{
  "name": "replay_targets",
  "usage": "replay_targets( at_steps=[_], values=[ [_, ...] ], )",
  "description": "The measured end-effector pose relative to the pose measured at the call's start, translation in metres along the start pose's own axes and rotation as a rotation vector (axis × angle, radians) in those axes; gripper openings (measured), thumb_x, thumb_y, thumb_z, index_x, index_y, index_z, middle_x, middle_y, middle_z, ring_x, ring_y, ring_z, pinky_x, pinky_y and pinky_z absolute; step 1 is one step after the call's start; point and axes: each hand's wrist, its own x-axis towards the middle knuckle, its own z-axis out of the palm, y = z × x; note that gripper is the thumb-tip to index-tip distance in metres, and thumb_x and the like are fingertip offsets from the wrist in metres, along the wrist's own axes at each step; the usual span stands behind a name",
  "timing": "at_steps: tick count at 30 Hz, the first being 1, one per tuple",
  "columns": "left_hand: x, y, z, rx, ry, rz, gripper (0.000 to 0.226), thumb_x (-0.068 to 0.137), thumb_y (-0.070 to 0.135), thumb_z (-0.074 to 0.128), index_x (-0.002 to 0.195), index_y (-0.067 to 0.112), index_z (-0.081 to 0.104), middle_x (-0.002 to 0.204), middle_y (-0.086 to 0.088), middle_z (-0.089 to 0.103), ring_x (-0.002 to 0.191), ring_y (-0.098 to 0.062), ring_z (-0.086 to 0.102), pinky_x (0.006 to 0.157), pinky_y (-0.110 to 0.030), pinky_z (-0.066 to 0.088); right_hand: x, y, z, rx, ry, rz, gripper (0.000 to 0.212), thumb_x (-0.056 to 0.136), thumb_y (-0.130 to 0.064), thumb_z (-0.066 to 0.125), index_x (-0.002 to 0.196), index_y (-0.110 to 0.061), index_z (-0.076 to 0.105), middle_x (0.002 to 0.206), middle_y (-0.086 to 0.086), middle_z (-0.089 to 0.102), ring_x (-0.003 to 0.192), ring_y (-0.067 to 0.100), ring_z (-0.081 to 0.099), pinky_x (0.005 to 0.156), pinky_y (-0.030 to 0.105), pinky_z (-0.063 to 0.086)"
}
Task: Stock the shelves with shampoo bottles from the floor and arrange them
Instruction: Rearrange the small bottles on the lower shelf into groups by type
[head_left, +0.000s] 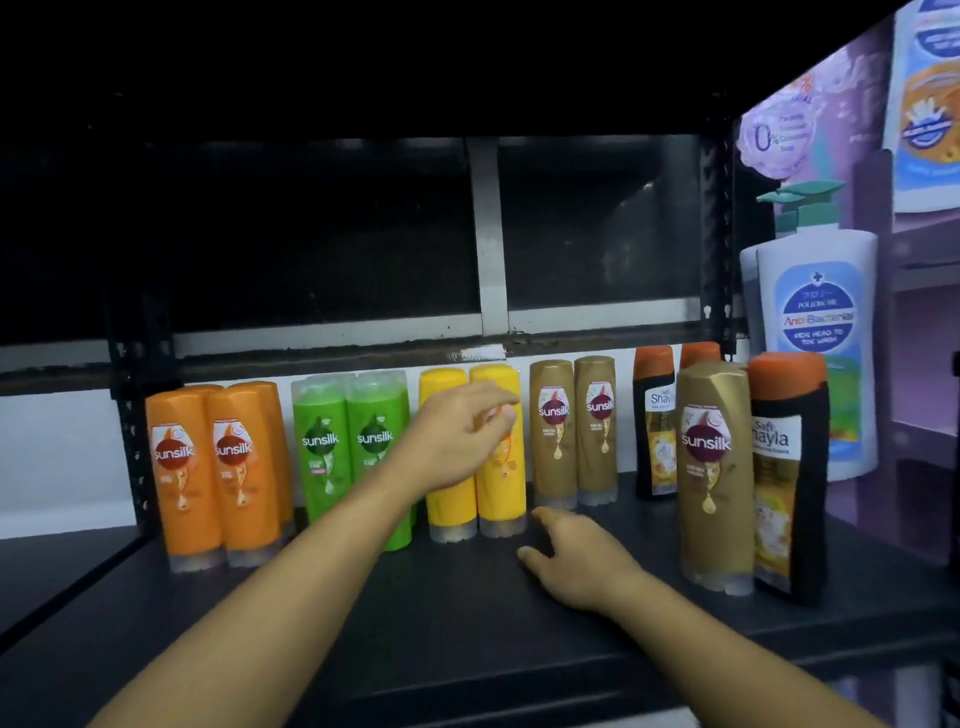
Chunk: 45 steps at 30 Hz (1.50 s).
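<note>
Your left hand (457, 441) fingers curl on yellow bottle (501, 499); right hand (576, 561) fingers loose, apart, on open shelf (441, 623) front.

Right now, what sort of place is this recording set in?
Probably a shop's toiletries aisle: a dark metal shelf holds colour-grouped rows of Sunsilk bottles, with Safi Shayla bottles and a big pump bottle of kids' wash to their right.

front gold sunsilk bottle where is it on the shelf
Head view: the front gold sunsilk bottle stands right of centre on the shelf, beside the black Safi Shayla bottle on its right.
</note>
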Motion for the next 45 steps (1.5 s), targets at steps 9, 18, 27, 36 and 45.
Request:
replay_targets(
  at_steps=[9,18,27,36,45],
  values=[
    [-0.093,0.034,0.064,-0.001,-0.605,-0.020,0.053,0.104,0.050,0.052,0.152,0.029,0.049,0.159,0.011,0.044,0.146,-0.006,0.037,0.120,-0.023,0.025,-0.110,0.041,-0.055,-0.159,-0.188,-0.069,0.060,0.104,-0.054,0.040,0.156,-0.023,0.037,0.161,-0.007,0.036,0.147,0.012,0.034,0.119,0.028,0.028],
    [-0.089,0.073,0.096,0.018,-0.767,-0.048,0.061,0.107,0.057,0.036,0.161,0.030,0.032,0.170,0.008,0.023,0.157,-0.011,0.016,0.129,-0.035,0.012,-0.157,0.081,-0.063,-0.209,-0.055,-0.067,0.057,0.108,-0.047,0.034,0.159,-0.022,0.031,0.165,-0.006,0.030,0.152,0.006,0.020,0.119,0.018,0.009],
    [-0.023,0.111,0.141,-0.652,-0.499,-0.302,0.073,0.090,0.038,0.078,0.154,0.032,0.042,0.150,0.004,0.055,0.130,-0.010,0.056,0.111,-0.034,0.042,-0.165,0.092,-0.046,-0.166,0.101,-0.097,0.058,0.106,-0.052,0.036,0.157,-0.025,0.035,0.163,-0.011,0.031,0.150,-0.002,0.017,0.115,0.011,-0.001],
    [-0.002,0.113,0.162,-0.602,-0.410,-0.285,0.086,0.079,0.043,0.087,0.147,0.028,0.036,0.146,0.008,0.055,0.132,-0.014,0.054,0.111,-0.042,0.047,-0.163,0.082,-0.052,-0.197,0.090,-0.101,0.056,0.106,-0.052,0.032,0.155,-0.027,0.038,0.161,-0.011,0.036,0.149,0.000,0.022,0.113,0.009,0.005],
    [-0.011,0.080,0.148,-0.354,-0.185,-0.303,0.068,0.076,0.046,0.089,0.123,0.027,0.042,0.133,0.008,0.063,0.120,-0.013,0.061,0.100,-0.038,0.054,-0.143,0.080,-0.061,-0.209,-0.047,-0.106,0.055,0.107,-0.051,0.027,0.156,-0.027,0.036,0.163,-0.010,0.033,0.150,0.001,0.021,0.116,0.014,0.013]
  ],
)
